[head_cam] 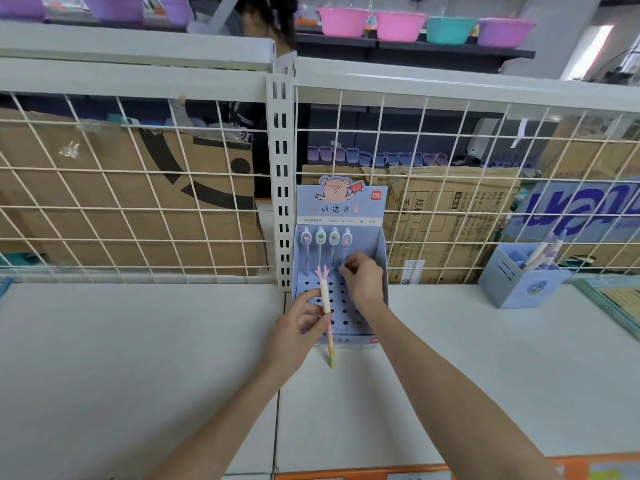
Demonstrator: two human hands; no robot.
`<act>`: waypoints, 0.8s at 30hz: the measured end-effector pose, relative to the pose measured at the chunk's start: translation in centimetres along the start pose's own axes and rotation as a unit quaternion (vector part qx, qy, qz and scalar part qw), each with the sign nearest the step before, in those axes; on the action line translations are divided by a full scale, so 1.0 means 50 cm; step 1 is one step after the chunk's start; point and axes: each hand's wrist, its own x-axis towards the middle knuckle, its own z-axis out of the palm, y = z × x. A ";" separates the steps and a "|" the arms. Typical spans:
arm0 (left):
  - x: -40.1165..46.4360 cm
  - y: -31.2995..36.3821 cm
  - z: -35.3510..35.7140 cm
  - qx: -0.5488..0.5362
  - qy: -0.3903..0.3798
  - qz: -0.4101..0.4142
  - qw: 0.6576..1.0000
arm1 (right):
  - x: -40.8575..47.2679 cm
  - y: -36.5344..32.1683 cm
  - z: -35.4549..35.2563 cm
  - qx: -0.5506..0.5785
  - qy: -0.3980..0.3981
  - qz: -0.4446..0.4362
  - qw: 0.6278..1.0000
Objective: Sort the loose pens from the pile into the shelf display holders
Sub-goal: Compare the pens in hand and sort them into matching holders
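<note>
A blue cardboard pen display holder [375, 244] with a pig picture stands on the white shelf against the wire grid. Several pens [320, 242] with oval charm tops stand in its back row of holes. My left hand [299, 327] pinches a pale pen with a pink forked top [325, 299], held upright over the front holes, its yellow tip pointing down past the holder's front edge. My right hand [362, 280] reaches into the holder and pinches the lower part of the rightmost standing pen; the fingers hide most of it.
A blue desk pen pot [516, 289] with a few pens stands to the right on the white shelf [138, 358]. The wire grid back [156, 202] has cardboard boxes behind it. A person stands beyond the shelving. Coloured basins line a far shelf.
</note>
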 end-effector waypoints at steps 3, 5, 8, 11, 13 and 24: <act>0.000 0.004 -0.003 0.000 -0.009 0.000 1.000 | -0.023 -0.006 -0.012 0.046 -0.012 0.012 0.999; 0.000 0.006 -0.005 -0.003 -0.016 -0.001 1.000 | -0.058 -0.015 -0.033 0.097 -0.005 0.020 0.995; -0.005 0.012 -0.001 -0.006 -0.024 -0.003 1.000 | -0.124 -0.024 -0.080 0.170 -0.016 0.012 0.985; -0.017 0.026 0.020 -0.018 -0.055 0.007 0.998 | -0.180 -0.023 -0.128 0.209 -0.061 0.029 0.976; -0.025 0.034 0.046 -0.020 -0.094 0.007 0.995 | -0.204 -0.014 -0.160 0.212 -0.073 0.033 0.974; -0.056 0.052 0.202 0.070 -0.203 0.068 0.974 | -0.228 0.061 -0.370 0.214 0.035 0.064 0.974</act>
